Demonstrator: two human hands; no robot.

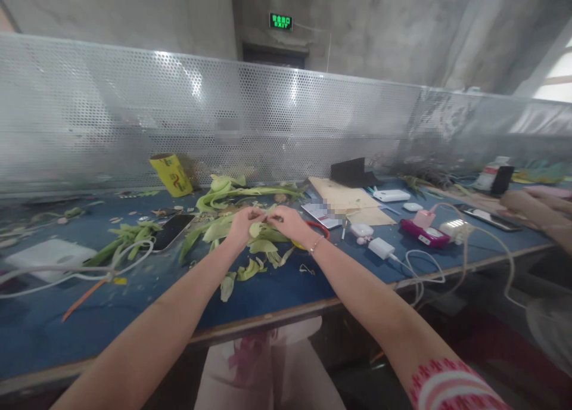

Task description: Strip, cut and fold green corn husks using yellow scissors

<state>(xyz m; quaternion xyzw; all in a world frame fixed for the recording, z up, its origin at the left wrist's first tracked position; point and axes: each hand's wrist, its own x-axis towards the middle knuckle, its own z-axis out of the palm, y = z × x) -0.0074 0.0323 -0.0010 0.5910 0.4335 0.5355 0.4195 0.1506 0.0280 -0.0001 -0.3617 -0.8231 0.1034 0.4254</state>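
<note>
My left hand (pixel 245 224) and my right hand (pixel 285 221) meet above the blue table, their fingertips pinched close together. Between and just under the fingers is a pale green leaf (pixel 256 230); the exact grip is partly hidden by the fingers. Wide, wilted leaves (pixel 266 247) lie below the hands, some reaching toward the table's front edge. Behind them rests a pile of long green stalks and leaves (pixel 223 194). Something yellow and red, ring-shaped (pixel 322 227), shows partly behind my right wrist.
A yellow cardboard tube (pixel 171 174) stands tilted at the perforated metal screen (pixel 268 112). Left lie a dark phone (pixel 173 231), a white box (pixel 50 256) and cables. Right are brown paper (pixel 344 196), a white charger (pixel 381 248), a magenta power strip (pixel 422 234) and another person's hand (pixel 521 204).
</note>
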